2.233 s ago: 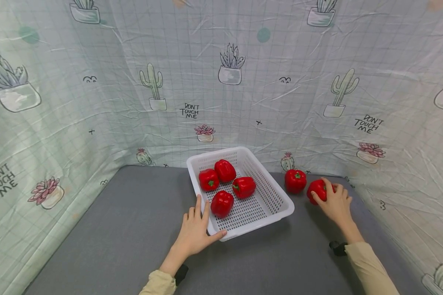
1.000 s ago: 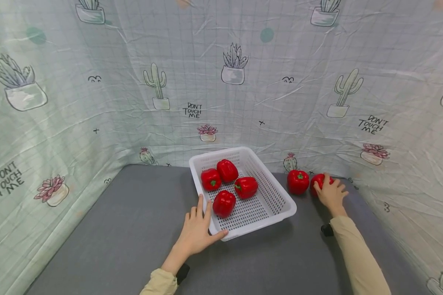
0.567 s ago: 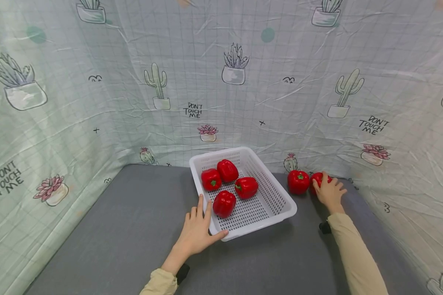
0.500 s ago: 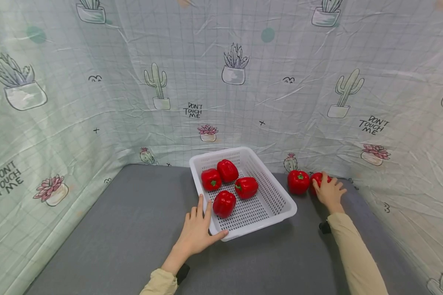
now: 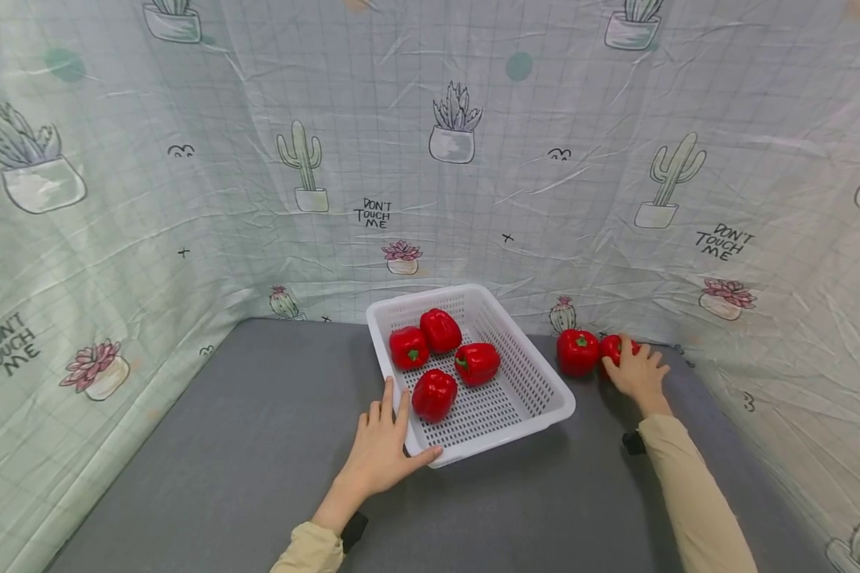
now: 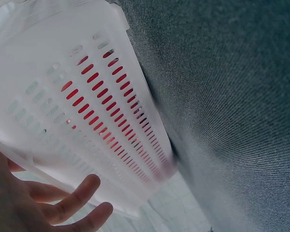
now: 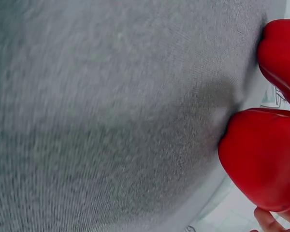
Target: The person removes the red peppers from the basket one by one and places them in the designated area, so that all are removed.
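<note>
A white perforated plastic basket [image 5: 473, 406] stands on the grey table with several red bell peppers [image 5: 433, 395] in it. Along its left edge my left hand [image 5: 374, 450] rests with fingers straight, thumb at the front corner. The left wrist view shows the left fingers [image 6: 82, 195] by the basket's rim, red showing through its slots. My right hand [image 5: 639, 376] grips another red bell pepper [image 5: 611, 348] on the table, fingers over its top and thumb at its near side. In the right wrist view fingertips [image 7: 268, 220] touch this bell pepper's [image 7: 263, 159] far side.
One more red bell pepper [image 5: 577, 352] stands between the basket and the right hand, close beside the gripped one. Behind the table [image 5: 222, 446] hangs a pale cloth [image 5: 373, 103] printed with cacti, which also closes in both sides.
The right hand has moved the gripped bell pepper back and a little left, close beside the neighbouring one. The left hand and basket stay in place; the head view has shifted slightly.
</note>
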Demonstrator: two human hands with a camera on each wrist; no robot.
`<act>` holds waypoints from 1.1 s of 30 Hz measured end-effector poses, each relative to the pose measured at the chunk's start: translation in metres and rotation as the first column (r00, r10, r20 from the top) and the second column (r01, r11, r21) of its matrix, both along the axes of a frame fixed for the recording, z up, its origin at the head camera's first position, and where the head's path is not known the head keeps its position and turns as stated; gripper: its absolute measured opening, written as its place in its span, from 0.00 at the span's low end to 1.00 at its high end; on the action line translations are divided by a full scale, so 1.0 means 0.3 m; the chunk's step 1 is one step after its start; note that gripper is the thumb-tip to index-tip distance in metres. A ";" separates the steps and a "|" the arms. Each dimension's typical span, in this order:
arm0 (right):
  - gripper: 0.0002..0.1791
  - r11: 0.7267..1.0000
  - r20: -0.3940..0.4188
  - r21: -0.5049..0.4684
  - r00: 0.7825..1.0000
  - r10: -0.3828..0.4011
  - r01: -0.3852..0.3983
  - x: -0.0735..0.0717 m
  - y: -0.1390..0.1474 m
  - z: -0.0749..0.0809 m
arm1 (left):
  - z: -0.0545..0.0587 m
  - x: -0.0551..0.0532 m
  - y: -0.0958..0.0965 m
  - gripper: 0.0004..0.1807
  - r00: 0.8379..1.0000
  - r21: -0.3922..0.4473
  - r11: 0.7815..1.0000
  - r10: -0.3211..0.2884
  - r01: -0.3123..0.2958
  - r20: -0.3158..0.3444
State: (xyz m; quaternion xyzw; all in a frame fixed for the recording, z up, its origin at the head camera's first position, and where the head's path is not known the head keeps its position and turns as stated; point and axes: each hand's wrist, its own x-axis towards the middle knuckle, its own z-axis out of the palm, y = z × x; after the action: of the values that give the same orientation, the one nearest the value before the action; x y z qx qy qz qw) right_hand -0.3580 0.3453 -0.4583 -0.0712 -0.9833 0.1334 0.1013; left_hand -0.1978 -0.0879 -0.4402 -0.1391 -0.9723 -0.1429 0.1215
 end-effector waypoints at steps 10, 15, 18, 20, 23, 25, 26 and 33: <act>0.41 0.995 0.012 0.067 0.997 0.075 -0.076 0.019 0.019 -0.002 | 0.003 0.001 -0.001 0.53 1.000 0.000 1.000 0.008 -0.008 0.006; 0.40 0.994 -0.018 0.072 0.996 0.083 -0.081 0.026 0.021 -0.009 | 0.001 0.002 -0.001 0.53 1.000 0.005 1.000 0.005 -0.005 0.004; 0.40 0.994 -0.016 0.070 0.996 0.084 -0.082 0.025 0.026 -0.009 | 0.000 0.001 -0.001 0.53 1.000 0.000 1.000 0.004 -0.004 0.000; 0.40 0.994 -0.013 0.068 0.996 0.086 -0.085 0.023 0.030 -0.007 | 0.000 0.001 0.000 0.53 1.000 -0.004 1.000 0.003 -0.003 -0.001; 0.40 0.993 -0.008 0.071 0.996 0.090 -0.089 0.023 0.037 -0.001 | -0.001 0.001 0.001 0.53 1.000 -0.003 1.000 0.002 -0.002 0.003; 0.40 0.993 -0.004 0.072 0.996 0.090 -0.089 0.024 0.042 0.004 | -0.001 0.002 0.001 0.53 1.000 0.001 1.000 0.002 -0.002 0.009; 0.41 0.993 -0.002 0.072 0.996 0.089 -0.089 0.025 0.044 0.006 | -0.001 0.002 0.001 0.53 1.000 0.002 1.000 0.002 -0.002 0.013; 0.42 0.991 0.003 0.090 0.995 0.098 -0.098 0.027 0.044 0.022 | 0.003 0.003 -0.001 0.53 1.000 0.012 1.000 -0.001 0.001 0.010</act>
State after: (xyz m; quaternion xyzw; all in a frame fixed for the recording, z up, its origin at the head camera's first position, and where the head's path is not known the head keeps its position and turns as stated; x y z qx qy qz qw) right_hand -0.3498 0.3585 -0.4517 -0.0182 -0.9905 0.0936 0.0986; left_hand -0.1969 -0.0881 -0.4392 -0.1382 -0.9720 -0.1495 0.1173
